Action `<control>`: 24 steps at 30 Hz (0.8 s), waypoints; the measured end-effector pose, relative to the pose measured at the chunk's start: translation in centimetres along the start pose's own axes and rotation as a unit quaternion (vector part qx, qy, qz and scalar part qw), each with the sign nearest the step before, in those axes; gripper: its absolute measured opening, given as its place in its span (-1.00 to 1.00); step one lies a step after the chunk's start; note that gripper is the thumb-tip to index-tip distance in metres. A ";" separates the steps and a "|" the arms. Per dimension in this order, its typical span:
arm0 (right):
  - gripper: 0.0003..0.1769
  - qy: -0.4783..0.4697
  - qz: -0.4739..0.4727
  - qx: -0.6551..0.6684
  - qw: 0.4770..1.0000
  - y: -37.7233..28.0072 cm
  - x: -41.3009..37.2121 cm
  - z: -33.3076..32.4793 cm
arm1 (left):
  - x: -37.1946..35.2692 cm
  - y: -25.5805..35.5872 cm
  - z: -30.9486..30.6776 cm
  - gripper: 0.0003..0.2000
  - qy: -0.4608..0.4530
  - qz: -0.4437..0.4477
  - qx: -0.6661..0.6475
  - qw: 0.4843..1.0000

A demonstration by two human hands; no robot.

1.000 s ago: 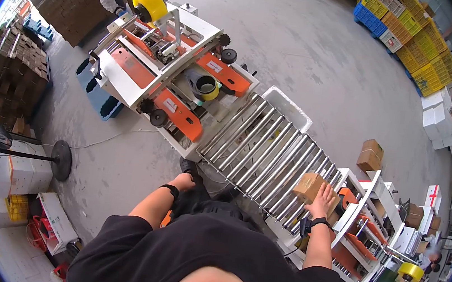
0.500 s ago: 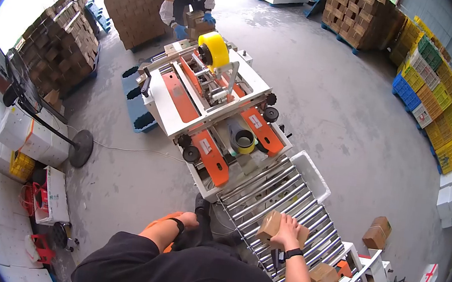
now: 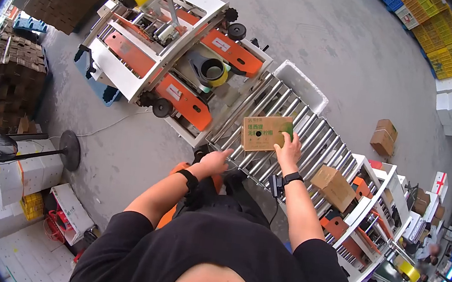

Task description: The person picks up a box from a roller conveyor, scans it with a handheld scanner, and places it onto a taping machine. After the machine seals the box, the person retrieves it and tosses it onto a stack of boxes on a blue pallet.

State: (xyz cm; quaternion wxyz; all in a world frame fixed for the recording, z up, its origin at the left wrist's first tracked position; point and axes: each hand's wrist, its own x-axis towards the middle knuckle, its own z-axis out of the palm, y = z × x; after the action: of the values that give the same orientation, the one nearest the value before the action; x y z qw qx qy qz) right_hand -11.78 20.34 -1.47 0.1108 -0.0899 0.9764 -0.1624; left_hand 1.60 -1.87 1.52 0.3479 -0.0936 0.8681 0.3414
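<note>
A brown carton with green print (image 3: 260,134) lies on the metal roller conveyor (image 3: 315,146), its printed face toward me. My right hand (image 3: 289,149) grips the carton's right edge, thumb on the printed face. My left hand (image 3: 216,162) is held just left of the carton at the conveyor's near edge, touching no box, with its index finger stretched out. Another brown carton (image 3: 333,187) sits farther right on the rollers, by the second machine. Beyond the left end of the rollers stands a taping machine (image 3: 183,79) with orange side plates and a tape roll.
A white foam tray (image 3: 303,85) is behind the conveyor. One carton (image 3: 384,138) lies on the floor at the right. A standing fan (image 3: 69,150), white boxes and stacked cartons are on the left. A co-worker's gloved hands show at the top left.
The view has swung right and down. The carton in my right hand now shows its printed face and is nearer the taping machine. My left hand has come up to the conveyor's edge.
</note>
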 end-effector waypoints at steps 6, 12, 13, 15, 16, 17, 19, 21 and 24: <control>-0.39 -0.014 -0.003 -0.014 1.000 -0.3 -0.5 0.8 | 4.4 5.5 -0.6 -0.38 0.006 0.058 0.157 0.986; -0.33 -0.017 0.099 0.042 0.994 -2.9 -0.8 0.2 | 5.6 6.2 -1.1 -0.43 -0.011 0.044 0.208 0.977; -0.31 0.033 0.109 0.094 0.989 -2.3 -1.6 2.5 | 5.6 5.8 -0.7 -0.43 -0.009 0.041 0.209 0.977; -0.30 0.083 0.134 0.138 0.978 -2.5 -2.4 5.2 | 5.3 5.1 -0.4 -0.42 -0.003 0.042 0.203 0.978; -0.32 0.075 0.128 0.143 0.978 -3.0 -2.1 5.5 | 5.3 4.9 -0.5 -0.39 -0.014 0.038 0.201 0.979; -0.34 0.070 0.124 0.148 0.979 -3.4 -1.4 5.7 | 5.4 4.5 -0.4 -0.36 -0.010 0.033 0.199 0.979; -0.39 0.039 0.112 0.198 0.973 -5.0 0.9 4.5 | 5.8 4.0 -1.0 -0.31 0.002 0.016 0.177 0.984; -0.41 0.026 0.024 0.193 0.981 -6.3 3.8 4.9 | 6.0 3.4 -2.2 -0.28 0.016 -0.013 0.134 0.991; -0.44 -0.008 -0.044 0.213 0.976 -10.1 7.1 5.2 | 7.0 1.4 -3.6 -0.27 0.056 -0.069 0.089 0.992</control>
State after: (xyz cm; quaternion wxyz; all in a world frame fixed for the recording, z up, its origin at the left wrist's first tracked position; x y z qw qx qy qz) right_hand -15.91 7.86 -4.17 0.1278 -0.1084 0.9136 -0.3704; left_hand -6.08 -2.69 -0.55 0.3289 -0.1408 0.9045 0.2323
